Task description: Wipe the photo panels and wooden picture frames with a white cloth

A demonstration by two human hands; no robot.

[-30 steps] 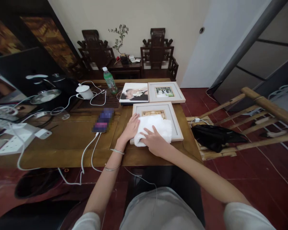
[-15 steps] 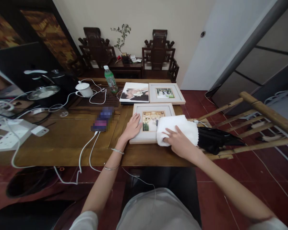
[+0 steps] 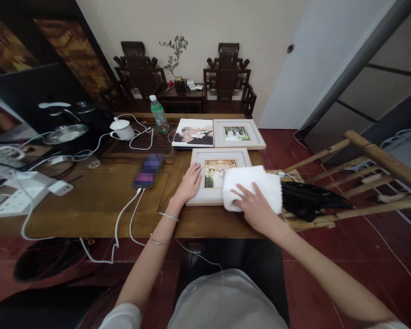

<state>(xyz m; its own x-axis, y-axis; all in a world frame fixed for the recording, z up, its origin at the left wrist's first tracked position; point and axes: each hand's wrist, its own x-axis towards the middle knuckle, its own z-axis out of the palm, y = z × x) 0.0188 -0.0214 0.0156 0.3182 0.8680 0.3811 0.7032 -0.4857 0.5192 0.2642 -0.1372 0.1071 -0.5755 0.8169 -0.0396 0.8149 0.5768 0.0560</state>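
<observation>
A pale wooden picture frame [image 3: 198,196] with a photo inside lies flat on the table in front of me. My left hand [image 3: 189,182] rests on its left edge, fingers stretched out. Over the frame's right side lies a folded white towel [image 3: 260,183], covering its right edge and part of the photo. My right hand [image 3: 255,205] presses on this towel, its fingers spread over the cloth and the thumb side partly tucked at the near edge. Behind are a second picture frame [image 3: 256,137] and a white-covered photo album or panel [image 3: 195,124], side by side.
On the wooden table [image 3: 89,201] stand a green-labelled bottle [image 3: 159,114], a lidded white cup [image 3: 123,130] and a phone [image 3: 147,171] with white cables. A power strip [image 3: 23,194] lies at left. A black bag [image 3: 304,198] rests by a bamboo chair [image 3: 373,146] at right.
The towel and my right hand have shifted very slightly on the frame's right side. My left hand stays on the left edge. The whole view has moved a little.
</observation>
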